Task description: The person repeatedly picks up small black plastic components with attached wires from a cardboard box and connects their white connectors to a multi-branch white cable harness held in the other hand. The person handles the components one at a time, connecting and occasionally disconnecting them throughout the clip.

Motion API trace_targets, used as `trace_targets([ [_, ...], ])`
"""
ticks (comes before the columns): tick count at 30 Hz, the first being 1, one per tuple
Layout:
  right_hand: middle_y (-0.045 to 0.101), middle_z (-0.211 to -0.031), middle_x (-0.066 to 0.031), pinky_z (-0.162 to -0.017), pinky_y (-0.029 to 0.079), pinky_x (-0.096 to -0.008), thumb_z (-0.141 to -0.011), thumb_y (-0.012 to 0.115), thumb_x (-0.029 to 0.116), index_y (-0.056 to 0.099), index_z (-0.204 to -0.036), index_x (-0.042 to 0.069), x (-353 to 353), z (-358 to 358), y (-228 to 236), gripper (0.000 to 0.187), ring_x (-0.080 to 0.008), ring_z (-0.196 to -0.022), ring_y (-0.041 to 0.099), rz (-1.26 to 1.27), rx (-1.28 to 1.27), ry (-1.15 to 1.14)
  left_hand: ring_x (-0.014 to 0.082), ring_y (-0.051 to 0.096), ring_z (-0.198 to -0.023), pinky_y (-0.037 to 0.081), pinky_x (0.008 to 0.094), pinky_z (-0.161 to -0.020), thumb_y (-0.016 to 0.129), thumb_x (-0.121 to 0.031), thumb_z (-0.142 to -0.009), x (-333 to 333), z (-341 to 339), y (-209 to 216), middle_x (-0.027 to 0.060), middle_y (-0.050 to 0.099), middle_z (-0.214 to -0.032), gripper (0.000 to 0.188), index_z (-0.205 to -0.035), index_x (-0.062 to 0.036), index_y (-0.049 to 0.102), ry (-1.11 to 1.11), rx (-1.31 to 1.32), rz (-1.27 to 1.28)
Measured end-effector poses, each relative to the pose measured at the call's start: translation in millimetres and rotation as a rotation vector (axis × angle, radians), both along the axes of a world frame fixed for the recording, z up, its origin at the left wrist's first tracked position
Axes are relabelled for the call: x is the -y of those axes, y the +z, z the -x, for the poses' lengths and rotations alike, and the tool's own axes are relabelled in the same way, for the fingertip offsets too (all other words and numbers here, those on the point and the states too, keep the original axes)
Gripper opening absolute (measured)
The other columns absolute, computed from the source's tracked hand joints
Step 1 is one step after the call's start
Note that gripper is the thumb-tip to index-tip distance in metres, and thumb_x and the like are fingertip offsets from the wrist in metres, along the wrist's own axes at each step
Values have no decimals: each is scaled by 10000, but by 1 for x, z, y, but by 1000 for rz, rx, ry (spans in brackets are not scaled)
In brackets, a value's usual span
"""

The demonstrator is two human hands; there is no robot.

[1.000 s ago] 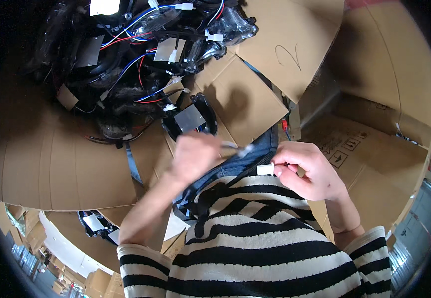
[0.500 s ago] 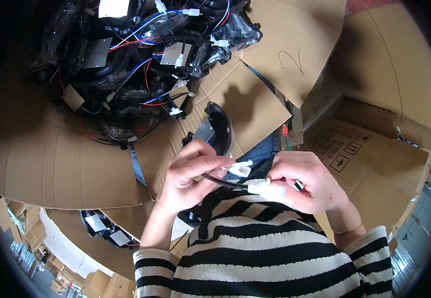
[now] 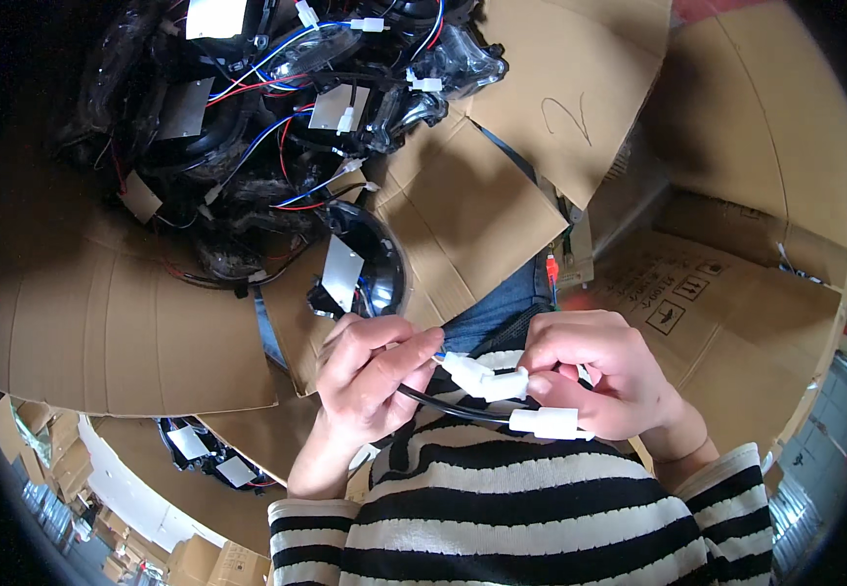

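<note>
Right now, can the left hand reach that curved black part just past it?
Probably yes: nothing seems to stand between the left hand and the curved black part. But that hand holds a black cable, so it may need to let go.

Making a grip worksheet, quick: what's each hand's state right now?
Left hand: closed, holding a black cable and thin wires.
Right hand: closed on a white connector.
</note>
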State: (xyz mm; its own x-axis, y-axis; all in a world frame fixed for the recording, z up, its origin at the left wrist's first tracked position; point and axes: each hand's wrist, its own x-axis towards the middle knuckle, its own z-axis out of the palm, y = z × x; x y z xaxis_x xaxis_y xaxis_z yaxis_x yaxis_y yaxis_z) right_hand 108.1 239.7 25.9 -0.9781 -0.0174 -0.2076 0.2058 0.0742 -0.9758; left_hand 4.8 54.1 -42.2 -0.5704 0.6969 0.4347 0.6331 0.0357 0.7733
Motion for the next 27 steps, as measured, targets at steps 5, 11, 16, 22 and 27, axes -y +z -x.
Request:
trace_targets([
  [5,463,-583,-70,-444,322,-291,-692,571,0,520,-689,6,2,0,1,51,-188,-489,451,-298,-46,-66,142,479,-536,368,255,-471,675,-50,-628,5,1,1,49,543,-770,201,-828,-42,654,60,-36,39],
  [11,455,-569,-63,-437,320,-278,-648,554,-27,498,-656,10,7,-2,-10,68,-172,-471,450,-425,-45,-103,154,521,-566,392,252,-486,670,-37,-627,3,-4,2,58,545,-778,205,-831,-30,650,-1,55,94],
  [16,452,-581,-76,-469,335,-297,-707,551,42,518,-703,15,1,10,-10,43,-191,-491,440,-251,-8,-12,157,528,-597,417,253,-514,645,-13,-631,11,-1,11,84,552,-786,172,-802,5,644,83,136,105],
  [22,431,-558,-31,-428,253,-251,-718,563,48,536,-672,0,-18,-1,0,72,-102,-456,338,-139,5,-139,161,522,-652,412,243,-545,593,-83,-692,121,-5,72,84,557,-791,119,-772,-2,625,784,-103,27],
  [27,442,-567,-36,-430,263,-253,-719,559,22,538,-689,0,-8,2,-4,43,-107,-462,350,-134,42,-44,157,511,-647,408,245,-544,567,-61,-711,268,22,121,82,560,-787,156,-839,15,613,1386,-623,150],
])
